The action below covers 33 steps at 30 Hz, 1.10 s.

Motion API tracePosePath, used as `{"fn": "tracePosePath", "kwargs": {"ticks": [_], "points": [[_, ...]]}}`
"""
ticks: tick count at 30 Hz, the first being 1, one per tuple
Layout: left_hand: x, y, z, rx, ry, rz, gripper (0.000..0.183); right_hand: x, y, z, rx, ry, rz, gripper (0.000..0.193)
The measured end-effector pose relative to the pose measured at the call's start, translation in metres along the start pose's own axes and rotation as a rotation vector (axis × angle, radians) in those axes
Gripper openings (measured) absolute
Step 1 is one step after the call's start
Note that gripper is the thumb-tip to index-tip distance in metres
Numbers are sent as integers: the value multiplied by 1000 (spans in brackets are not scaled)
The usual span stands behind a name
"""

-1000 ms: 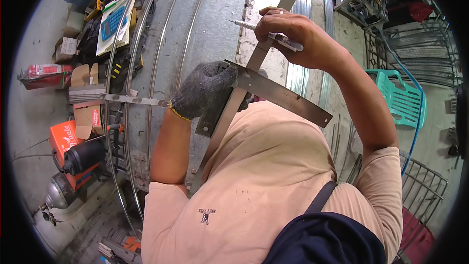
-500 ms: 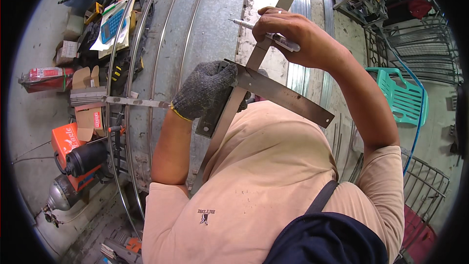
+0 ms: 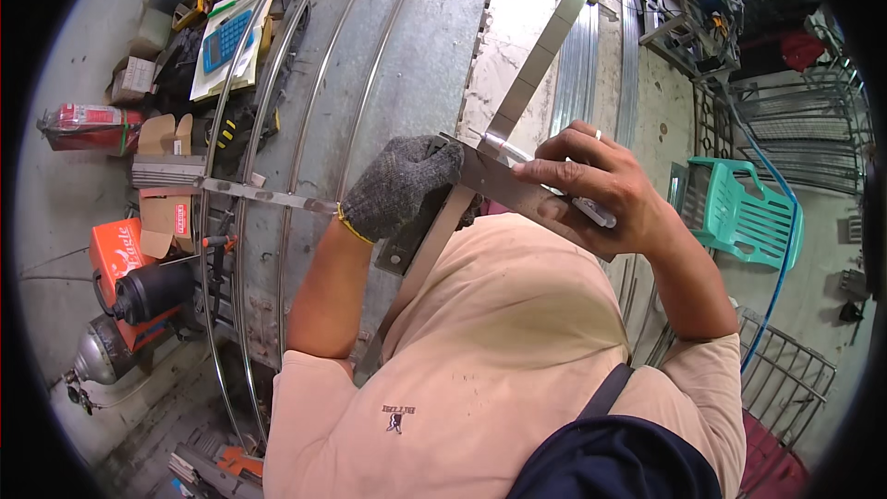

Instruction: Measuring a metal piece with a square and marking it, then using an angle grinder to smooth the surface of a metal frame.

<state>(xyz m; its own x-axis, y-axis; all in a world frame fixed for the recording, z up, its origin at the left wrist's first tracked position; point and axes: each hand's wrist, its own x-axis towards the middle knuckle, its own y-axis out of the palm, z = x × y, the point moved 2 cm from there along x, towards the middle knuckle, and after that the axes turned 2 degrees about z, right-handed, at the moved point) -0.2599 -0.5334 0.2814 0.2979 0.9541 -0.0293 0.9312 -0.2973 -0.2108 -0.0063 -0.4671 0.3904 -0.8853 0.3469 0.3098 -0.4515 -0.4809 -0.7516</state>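
Observation:
My left hand (image 3: 402,187), in a dark grey knit glove with a yellow cuff edge, is closed round a steel try square (image 3: 499,177). It presses the square against a long flat metal bar (image 3: 536,60), which slants from the top toward my torso. Thin cross lines show at intervals along the bar beyond the square. My bare right hand (image 3: 596,189) pinches a slim, pale marking pen (image 3: 505,149). The pen tip is at the bar, beside the square's far edge; whether it touches cannot be made out. Some fingers of my left hand are hidden beneath the square.
Long shiny metal tubes (image 3: 319,65) lie across the metal-topped table (image 3: 420,46) on the left. Beyond them are a blue calculator (image 3: 227,41), a red fire extinguisher (image 3: 91,127) and an open cardboard box (image 3: 166,208). A green plastic chair (image 3: 747,212) and a wire rack (image 3: 790,129) stand right.
My right hand has come down and nearer, bringing the pen from above the bar to the square's edge. My left hand still holds the square on the bar.

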Motion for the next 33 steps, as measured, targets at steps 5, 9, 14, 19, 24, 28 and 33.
{"fn": "tracePosePath", "kwargs": {"ticks": [5,9,14,19,24,28,33], "points": [[2,-2,-1,278,171,-10,19,-5,8,-8,75,56,-51,29],[2,0,-11,225,104,-17,20,-6,7,-5,85,109,25,22],[3,-4,-7,271,58,6,14,-11,1,-3,96,98,42,22],[5,-2,4,208,50,-2,12,-28,-12,-6,95,170,106,23],[9,-5,-4,496,348,-25,15,-57,-26,-10,141,306,-48,25],[9,-2,-26,-88,-170,-46,27,-79,-2,-28,42,443,-50,30],[11,-12,-5,577,360,-87,52,-78,49,-45,124,515,-6,42]]}}
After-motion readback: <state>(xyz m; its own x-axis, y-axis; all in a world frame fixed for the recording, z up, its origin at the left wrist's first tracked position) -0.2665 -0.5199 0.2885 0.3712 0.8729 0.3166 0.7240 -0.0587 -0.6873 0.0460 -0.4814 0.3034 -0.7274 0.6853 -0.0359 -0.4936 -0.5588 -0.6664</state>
